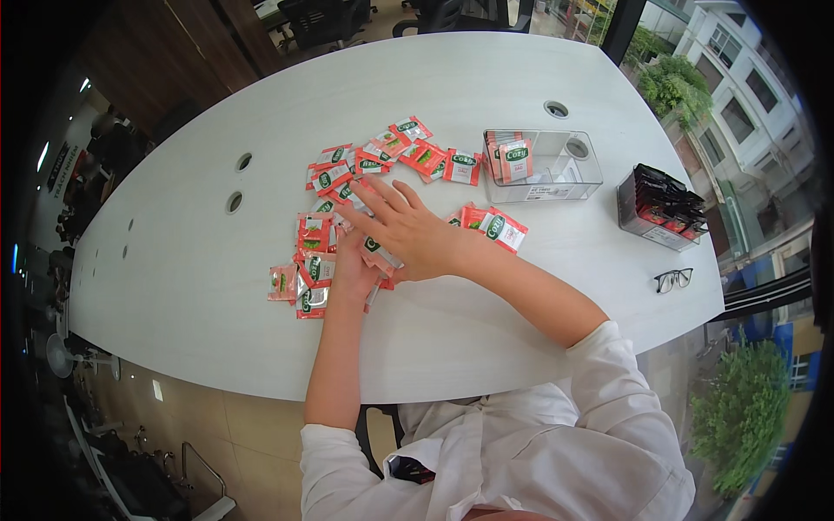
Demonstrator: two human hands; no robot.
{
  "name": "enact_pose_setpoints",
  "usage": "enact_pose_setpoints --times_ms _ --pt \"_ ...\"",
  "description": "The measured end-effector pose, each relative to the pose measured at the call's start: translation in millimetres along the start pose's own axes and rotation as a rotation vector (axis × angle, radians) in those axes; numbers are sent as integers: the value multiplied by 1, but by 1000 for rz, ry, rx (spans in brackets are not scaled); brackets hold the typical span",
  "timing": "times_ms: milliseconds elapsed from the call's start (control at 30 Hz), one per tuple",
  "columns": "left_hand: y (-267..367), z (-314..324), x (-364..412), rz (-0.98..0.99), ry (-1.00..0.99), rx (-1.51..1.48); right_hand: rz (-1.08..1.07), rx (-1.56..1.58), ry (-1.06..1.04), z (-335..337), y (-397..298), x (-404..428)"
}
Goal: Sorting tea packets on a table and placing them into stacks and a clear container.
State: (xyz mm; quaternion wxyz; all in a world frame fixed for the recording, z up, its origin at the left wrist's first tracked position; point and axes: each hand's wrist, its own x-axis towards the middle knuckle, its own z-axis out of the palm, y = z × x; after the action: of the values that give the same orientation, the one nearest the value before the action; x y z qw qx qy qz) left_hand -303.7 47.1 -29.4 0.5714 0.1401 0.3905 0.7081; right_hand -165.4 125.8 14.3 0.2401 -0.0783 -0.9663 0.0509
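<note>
Many red and white Cozy tea sachets (313, 233) lie in a loose heap on the white table. My left hand (355, 264) is at the heap's near side, around a few sachets (381, 255); its fingers are mostly hidden. Above it my right hand (407, 228) reaches across with fingers spread, palm down over the sachets; whether it grips any is hidden. To the right of my right hand lies a small group of sachets (500, 228). Behind them stands a clear plastic divided box (560, 193), with several sachets (516, 161) upright in its left compartment.
At the right is a second clear container (661, 234) filled with black and red sachets (664, 195). A pair of eyeglasses (674, 280) lies nearer the table's right edge. Round cable holes (556, 109) pierce the tabletop. Office chairs (326, 23) stand beyond the far edge.
</note>
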Motion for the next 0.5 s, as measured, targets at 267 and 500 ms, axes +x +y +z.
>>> enact_pose_setpoints --times_ms 267,500 --pt "-10 -4 0 21 -11 -34 82 17 -106 -2 2 4" --pt "-3 10 -6 69 -98 -106 160 -57 -69 3 7 1"
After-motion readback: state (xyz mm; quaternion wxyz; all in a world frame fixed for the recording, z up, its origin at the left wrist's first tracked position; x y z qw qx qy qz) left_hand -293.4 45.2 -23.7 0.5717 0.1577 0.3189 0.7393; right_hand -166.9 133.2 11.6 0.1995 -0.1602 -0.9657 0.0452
